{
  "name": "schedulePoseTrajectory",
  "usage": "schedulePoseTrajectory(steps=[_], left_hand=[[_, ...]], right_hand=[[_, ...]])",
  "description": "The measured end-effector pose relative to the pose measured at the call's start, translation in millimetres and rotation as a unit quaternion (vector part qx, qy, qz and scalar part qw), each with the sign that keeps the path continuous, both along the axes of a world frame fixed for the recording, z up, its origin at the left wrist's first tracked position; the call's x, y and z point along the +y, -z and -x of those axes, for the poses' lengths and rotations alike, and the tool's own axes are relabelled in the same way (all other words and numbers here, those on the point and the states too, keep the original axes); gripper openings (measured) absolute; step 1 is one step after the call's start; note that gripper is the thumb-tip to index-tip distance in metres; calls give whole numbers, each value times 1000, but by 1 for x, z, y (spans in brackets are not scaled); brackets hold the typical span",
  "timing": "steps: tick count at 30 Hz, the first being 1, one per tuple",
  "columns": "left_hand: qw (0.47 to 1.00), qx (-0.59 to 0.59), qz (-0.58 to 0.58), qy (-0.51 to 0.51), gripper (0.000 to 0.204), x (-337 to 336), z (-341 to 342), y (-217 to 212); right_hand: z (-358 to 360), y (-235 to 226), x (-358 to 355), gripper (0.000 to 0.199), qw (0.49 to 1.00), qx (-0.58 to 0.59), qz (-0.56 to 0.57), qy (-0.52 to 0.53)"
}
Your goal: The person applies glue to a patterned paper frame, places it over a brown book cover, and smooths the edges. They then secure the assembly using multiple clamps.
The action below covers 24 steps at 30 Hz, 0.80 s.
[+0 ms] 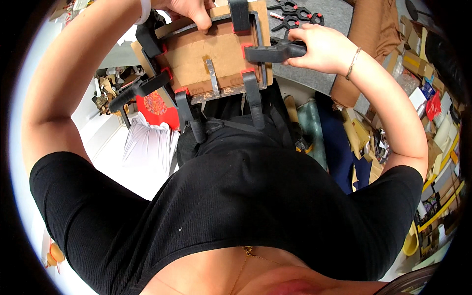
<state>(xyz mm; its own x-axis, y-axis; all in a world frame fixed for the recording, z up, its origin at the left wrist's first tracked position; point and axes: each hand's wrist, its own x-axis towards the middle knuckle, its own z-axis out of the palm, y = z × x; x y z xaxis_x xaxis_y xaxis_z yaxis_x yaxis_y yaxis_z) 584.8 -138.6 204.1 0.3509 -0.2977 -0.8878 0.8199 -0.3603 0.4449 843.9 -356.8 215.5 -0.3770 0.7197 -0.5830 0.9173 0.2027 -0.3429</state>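
A brown board (189, 61) with a dark metal-edged frame on it sits tilted in front of my waist. Several black spring clamps with red jaw pads grip its edges, such as the clamp (252, 101) at the near side. My left hand (189, 12) holds the board's far edge, its thumb pressed on top; its other fingers are partly cut off by the picture's rim. My right hand (314, 46) is wrapped round the handles of a spring clamp (268, 52) at the right edge. A narrow metal strip (212, 77) lies on the board near the close side.
Several loose spring clamps (291, 22) lie on the grey tabletop (314, 76) beyond the board. A large brown roll (363, 54) stands at the right, with cluttered shelves (437, 162) farther out. A white bag (150, 145) and a red item (156, 105) are at the left.
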Motion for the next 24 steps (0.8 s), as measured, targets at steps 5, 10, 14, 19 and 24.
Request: schedulePoseTrajectory(steps=[5, 10, 14, 19, 24], left_hand=[[1000, 6, -19, 10, 62, -3, -3, 5], [999, 26, -32, 3, 60, -6, -3, -6], [999, 25, -16, 34, 55, -6, -14, -14], [998, 2, -15, 56, 51, -6, -16, -16], [999, 10, -16, 34, 51, -7, -12, -13]], right_hand=[[-2, 12, -6, 54, 1000, 24, -7, 2], [-4, 11, -8, 56, 998, 47, -41, -9], [-7, 7, -9, 57, 997, 55, -54, -17], [-10, 7, -13, 58, 997, 58, -48, -12], [-9, 13, -16, 58, 995, 61, -72, -9]])
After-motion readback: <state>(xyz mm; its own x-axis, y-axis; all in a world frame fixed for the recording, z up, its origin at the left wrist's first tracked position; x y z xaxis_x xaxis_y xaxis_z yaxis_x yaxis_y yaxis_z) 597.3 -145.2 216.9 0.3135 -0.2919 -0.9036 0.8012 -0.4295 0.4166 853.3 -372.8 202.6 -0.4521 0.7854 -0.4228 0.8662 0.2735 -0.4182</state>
